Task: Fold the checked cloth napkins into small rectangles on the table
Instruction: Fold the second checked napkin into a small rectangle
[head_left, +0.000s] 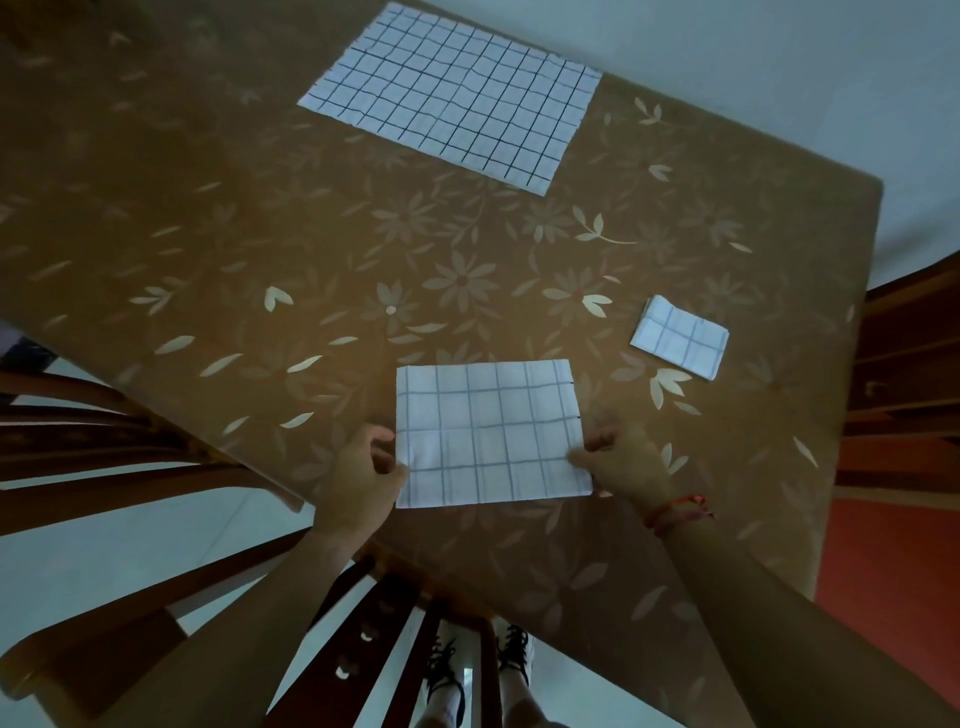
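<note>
We pinch the half-folded napkin (488, 436) at its side edges, left hand (361, 470) on its left edge and right hand (621, 460) on its right. It lies flat by the near edge of the table (260, 208). A small folded napkin (680, 338) sits toward the right edge. An open napkin (452, 98) lies flat at the far edge.

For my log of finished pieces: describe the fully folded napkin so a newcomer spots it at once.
On the brown flowered table, look near its right edge, beyond the right hand. The folded napkin lies there alone, the smallest checked cloth and untouched.
</note>
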